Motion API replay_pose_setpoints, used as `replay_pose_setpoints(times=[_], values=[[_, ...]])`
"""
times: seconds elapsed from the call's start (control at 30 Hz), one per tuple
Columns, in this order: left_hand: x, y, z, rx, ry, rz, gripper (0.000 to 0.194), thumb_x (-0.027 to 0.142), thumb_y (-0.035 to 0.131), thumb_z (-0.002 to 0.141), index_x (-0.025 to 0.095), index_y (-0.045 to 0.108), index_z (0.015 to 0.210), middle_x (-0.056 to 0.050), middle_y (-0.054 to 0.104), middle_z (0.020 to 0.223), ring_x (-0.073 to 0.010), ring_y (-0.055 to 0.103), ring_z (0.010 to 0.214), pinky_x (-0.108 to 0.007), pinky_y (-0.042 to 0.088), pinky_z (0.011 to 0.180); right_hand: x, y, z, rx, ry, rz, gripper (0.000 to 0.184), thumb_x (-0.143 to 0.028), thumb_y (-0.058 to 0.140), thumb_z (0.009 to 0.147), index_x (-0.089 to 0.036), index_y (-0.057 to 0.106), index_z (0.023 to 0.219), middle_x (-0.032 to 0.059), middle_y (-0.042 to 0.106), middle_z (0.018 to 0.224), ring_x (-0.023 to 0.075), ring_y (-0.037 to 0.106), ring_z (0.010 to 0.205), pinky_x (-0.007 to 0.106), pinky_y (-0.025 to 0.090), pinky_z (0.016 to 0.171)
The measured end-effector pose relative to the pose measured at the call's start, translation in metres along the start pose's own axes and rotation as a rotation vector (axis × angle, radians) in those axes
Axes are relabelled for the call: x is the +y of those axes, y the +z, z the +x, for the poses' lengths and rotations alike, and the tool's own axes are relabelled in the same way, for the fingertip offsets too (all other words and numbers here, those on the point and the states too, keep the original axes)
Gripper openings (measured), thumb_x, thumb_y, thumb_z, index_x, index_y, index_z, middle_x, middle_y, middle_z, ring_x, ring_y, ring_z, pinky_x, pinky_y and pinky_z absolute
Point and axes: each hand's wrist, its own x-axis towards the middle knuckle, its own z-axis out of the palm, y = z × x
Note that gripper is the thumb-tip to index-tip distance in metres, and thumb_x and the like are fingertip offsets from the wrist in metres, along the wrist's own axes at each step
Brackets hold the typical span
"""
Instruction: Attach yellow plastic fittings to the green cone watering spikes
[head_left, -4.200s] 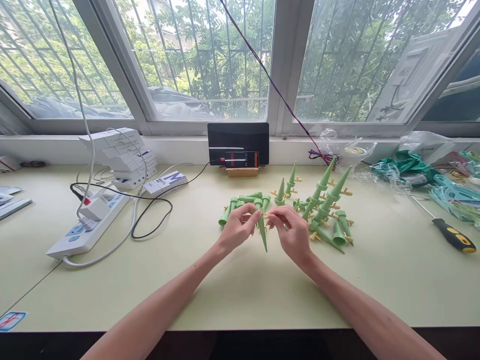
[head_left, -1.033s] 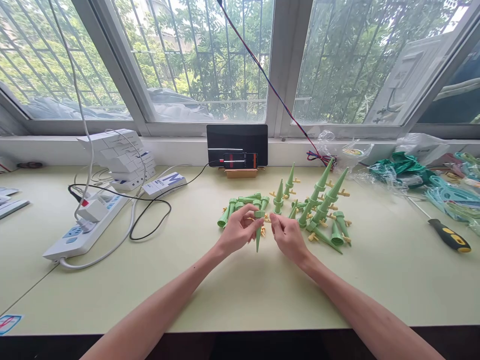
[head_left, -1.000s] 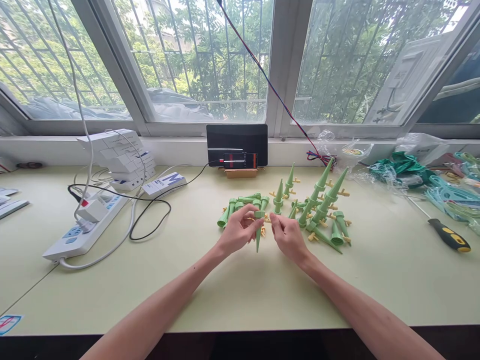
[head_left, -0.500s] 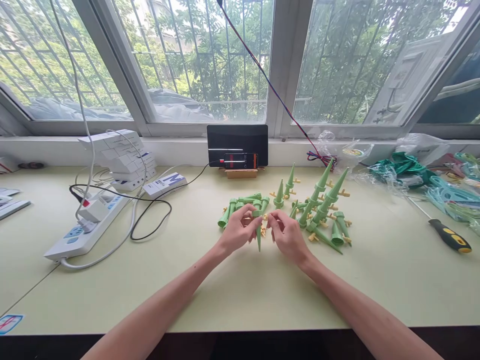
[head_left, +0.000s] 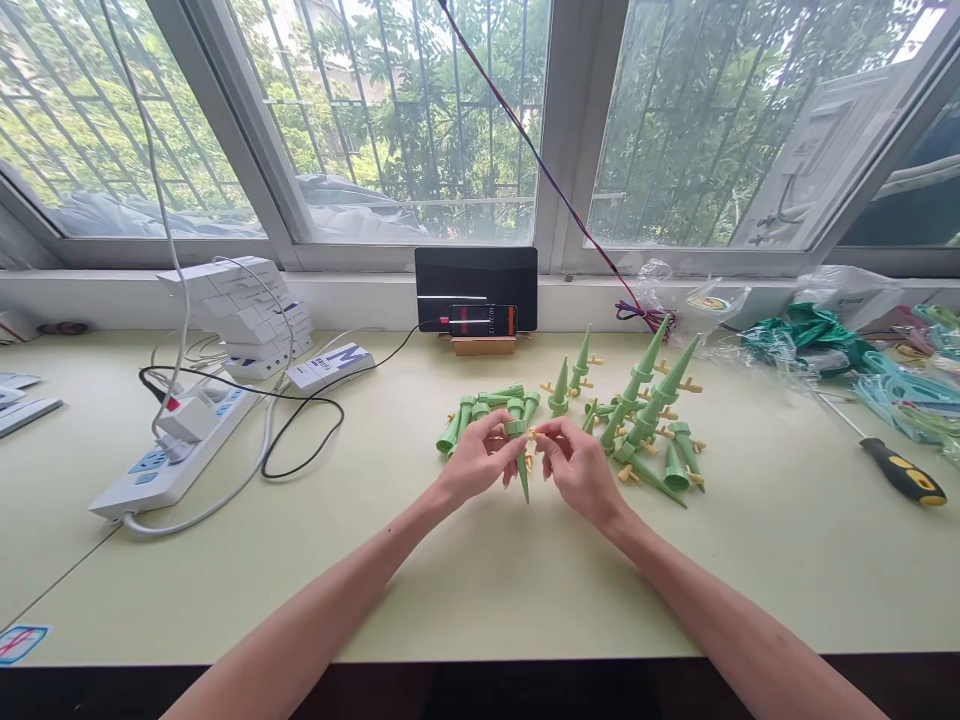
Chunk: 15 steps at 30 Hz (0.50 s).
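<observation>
My left hand [head_left: 475, 462] is closed round a green cone-shaped spike [head_left: 521, 472], point downward, just above the pale green table [head_left: 480, 580]. My right hand [head_left: 579, 467] pinches a small yellow valve piece [head_left: 532, 434] at the side of that spike's upper end. Behind my left hand lies a pile of green spikes [head_left: 480, 410] on their sides. To the right of my right hand is a group of spikes with yellow valves [head_left: 649, 415], some standing upright, some stacked, some lying down.
A phone [head_left: 482, 320] on a wooden stand fronts a black screen [head_left: 476, 286] by the window. A white power strip [head_left: 176, 445] with cables and stacked white boxes [head_left: 240, 310] sit left. A screwdriver [head_left: 896, 470] and plastic bags with teal parts [head_left: 817, 335] lie right.
My right hand's fingers have closed in on the spike's top, bringing the yellow piece against it. The spike has tilted slightly. Everything else on the table is as before.
</observation>
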Motion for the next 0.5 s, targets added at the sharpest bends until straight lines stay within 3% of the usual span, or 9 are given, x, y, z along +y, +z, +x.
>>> replay_pose_setpoints(times=[0.5], values=[[-0.0099, 0.0014, -0.0011, 0.022, 0.055, 0.029, 0.027, 0.043, 0.064, 0.086, 0.020, 0.054, 0.095, 0.005, 0.051, 0.060, -0.0094, 0.052, 0.045, -0.022, 0.044, 0.042, -0.0055, -0.0036, -0.0008, -0.031, 0.014, -0.089, 0.027, -0.041, 0.048, 0.095, -0.019, 0.055, 0.081, -0.0032, 0.052, 0.055, 0.0125, 0.047, 0.047, 0.026, 0.038, 0.051]])
